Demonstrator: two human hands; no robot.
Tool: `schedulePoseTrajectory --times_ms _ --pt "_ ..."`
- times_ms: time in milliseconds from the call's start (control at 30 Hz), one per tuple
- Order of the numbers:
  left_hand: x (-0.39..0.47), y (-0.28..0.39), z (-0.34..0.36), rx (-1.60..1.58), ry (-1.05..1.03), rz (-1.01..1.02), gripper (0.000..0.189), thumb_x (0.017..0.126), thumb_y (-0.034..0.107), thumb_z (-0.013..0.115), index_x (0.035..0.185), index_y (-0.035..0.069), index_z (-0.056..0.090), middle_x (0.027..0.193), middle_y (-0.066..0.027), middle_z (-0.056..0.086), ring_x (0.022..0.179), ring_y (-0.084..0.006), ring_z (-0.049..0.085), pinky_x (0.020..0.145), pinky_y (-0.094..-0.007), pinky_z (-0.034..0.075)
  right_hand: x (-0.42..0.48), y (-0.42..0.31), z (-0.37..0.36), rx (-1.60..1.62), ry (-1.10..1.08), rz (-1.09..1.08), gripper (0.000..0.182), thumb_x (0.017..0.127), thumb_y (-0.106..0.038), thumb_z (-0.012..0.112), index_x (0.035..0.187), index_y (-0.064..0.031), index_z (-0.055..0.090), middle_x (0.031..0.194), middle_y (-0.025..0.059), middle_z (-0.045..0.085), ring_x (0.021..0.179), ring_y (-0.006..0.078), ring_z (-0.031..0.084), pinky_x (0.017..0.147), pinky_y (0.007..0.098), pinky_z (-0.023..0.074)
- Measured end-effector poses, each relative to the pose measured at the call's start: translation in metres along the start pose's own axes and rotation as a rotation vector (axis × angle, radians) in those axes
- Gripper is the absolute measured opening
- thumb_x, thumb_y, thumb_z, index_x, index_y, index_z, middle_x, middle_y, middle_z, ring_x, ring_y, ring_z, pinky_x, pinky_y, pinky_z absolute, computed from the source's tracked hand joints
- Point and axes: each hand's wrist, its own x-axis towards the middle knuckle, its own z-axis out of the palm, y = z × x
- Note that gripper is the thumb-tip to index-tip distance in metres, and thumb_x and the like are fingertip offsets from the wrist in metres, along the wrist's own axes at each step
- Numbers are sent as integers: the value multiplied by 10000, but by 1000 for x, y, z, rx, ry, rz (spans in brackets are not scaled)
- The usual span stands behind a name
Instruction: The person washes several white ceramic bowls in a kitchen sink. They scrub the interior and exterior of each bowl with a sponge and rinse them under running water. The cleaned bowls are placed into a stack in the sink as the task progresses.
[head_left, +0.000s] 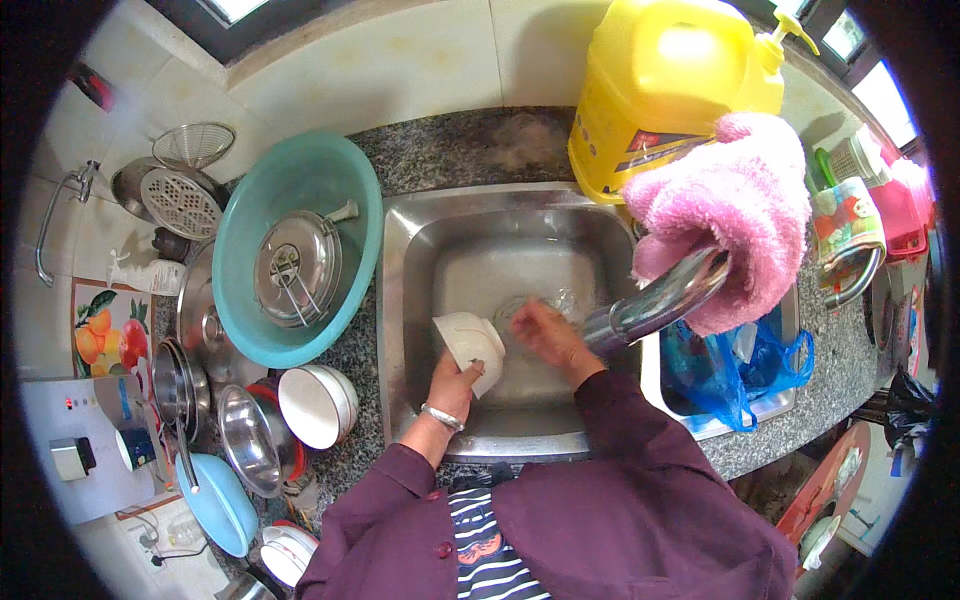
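Observation:
My left hand (448, 386) grips a white bowl (474, 341) by its rim, thumb on the outer wall. The bowl is tipped on its side above the stainless steel sink (397, 322), its foot turned toward the right. My right hand (551, 337) is just right of the bowl, apart from it, beside the faucet. Motion blurs its curled fingers, so whether it holds anything small is unclear. A chrome faucet (637, 307) reaches over the sink's right side, a pink towel (727, 202) wrapped around it. Some water glints on the sink floor.
Left of the sink, a teal plastic basin (236, 247) holds a steel lid (326, 240). Nearer are stacked white bowls (315, 405), a steel bowl (251, 442) and a light blue basin (217, 510). A yellow pump jug (645, 90) stands behind; a blue plastic bag (720, 367) lies right.

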Motion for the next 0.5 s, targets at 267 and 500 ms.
schedulePoseTrajectory --times_ms 267,500 --pt "6 -14 -26 -100 -362 131 514 708 16 597 1193 73 438 1147 -63 513 1060 -189 501 890 -324 417 -50 -29 154 -1481 -395 -885 313 776 -301 530 1022 -116 585 1075 99 557 1046 275 509 904 400 382" --pt "-24 26 -2 -12 -148 -117 342 811 100 611 1128 28 505 1084 -51 552 944 -144 535 852 -282 421 12 -43 94 -1268 -206 -487 352 850 -336 445 1115 -126 544 1176 96 518 1126 251 456 972 396 312"
